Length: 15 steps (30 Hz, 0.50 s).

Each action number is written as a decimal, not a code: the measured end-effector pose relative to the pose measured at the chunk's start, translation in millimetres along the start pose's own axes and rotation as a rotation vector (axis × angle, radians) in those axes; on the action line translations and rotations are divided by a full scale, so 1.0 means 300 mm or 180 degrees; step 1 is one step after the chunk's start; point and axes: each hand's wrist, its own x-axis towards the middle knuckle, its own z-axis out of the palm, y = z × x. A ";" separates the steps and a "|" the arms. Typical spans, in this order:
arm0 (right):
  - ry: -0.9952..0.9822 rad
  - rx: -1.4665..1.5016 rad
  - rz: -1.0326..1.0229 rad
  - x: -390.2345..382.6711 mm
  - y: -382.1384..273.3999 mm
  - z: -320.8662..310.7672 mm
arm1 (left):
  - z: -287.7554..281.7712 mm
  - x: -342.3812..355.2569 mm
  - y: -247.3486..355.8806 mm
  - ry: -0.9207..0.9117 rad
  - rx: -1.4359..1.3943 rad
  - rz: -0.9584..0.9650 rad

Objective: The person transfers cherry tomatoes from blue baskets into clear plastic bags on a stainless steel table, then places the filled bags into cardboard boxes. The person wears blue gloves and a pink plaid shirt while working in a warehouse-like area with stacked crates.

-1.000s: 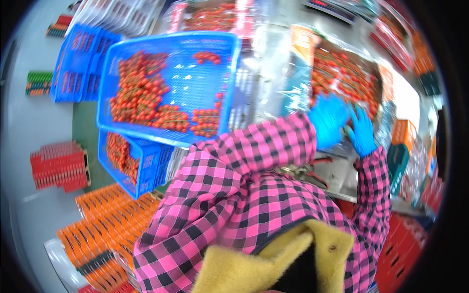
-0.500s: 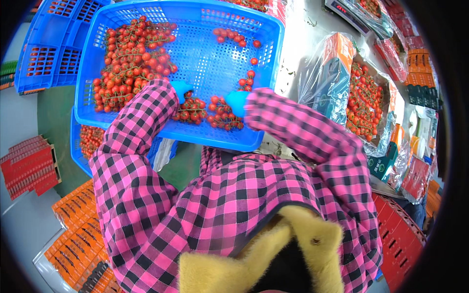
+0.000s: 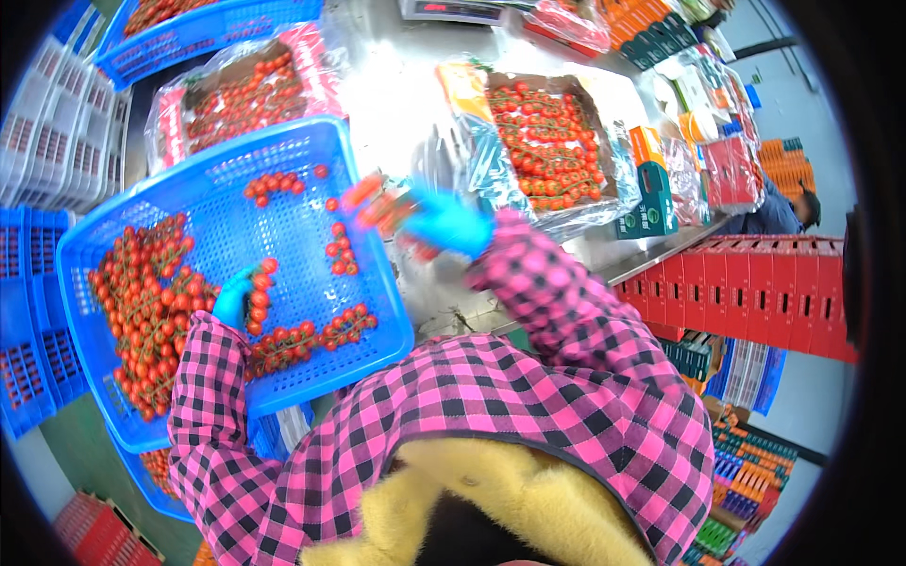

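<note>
My left hand (image 3: 234, 299), in a blue glove, is closed on a small bunch of cherry tomatoes (image 3: 261, 292) inside the blue crate (image 3: 382, 325). A large heap of vine cherry tomatoes (image 3: 151, 316) fills the crate's left side, and smaller bunches (image 3: 293, 344) lie along its near edge. Beyond the crate's right rim, my right hand (image 3: 448, 224), also gloved, holds another bunch of cherry tomatoes (image 3: 377, 206). Both are smeared by motion. To the right, an open carton (image 3: 609, 156) lined with clear plastic contains rows of tomato bunches.
A second plastic-wrapped carton (image 3: 316, 66) of tomatoes stands behind the crate. A scale (image 3: 453, 11) sits at the metal table's (image 3: 392, 47) far side. Red cartons (image 3: 746, 292) stand in a row at the right, and another person (image 3: 779, 212) is beyond them.
My right hand has lifted out of the crate and swung right with a tomato bunch. My left hand now holds a small bunch beside the heap. The view has turned right.
</note>
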 end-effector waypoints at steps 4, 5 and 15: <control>0.2735 0.0177 -0.1148 -0.240 0.101 -0.483 | 0.319 0.112 0.191 -0.0891 -0.0590 0.1029; 0.3474 -0.0833 -0.0405 -0.288 0.125 -0.571 | 0.423 0.157 0.233 -0.1134 -0.0913 0.0983; 0.0285 -0.4485 0.0506 -0.466 0.131 -0.986 | 1.442 0.891 0.535 -0.0906 0.3435 0.2200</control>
